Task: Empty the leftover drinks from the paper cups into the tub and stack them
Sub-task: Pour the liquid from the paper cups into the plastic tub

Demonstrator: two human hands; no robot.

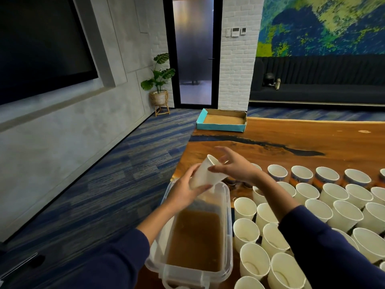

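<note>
Brown leftover drink fills the clear rectangular plastic tub [226,222] at the near left edge of the wooden table [312,140], right under my arms. Beside it, toward the right, white paper cups [325,207] stand packed in rows, a few near ones with a little liquid in the bottom. Over the tub's far end my left hand [185,191] grips a white paper cup [205,174] tipped on its side, fingers wrapped around its wall. My right hand [233,166] hovers just past it, fingers spread and loosely curved, fingertips at the cup's rim; I can't tell whether they grip it. Farther off, a shallow teal cardboard tray [221,126] sits at the table's far left corner.
</note>
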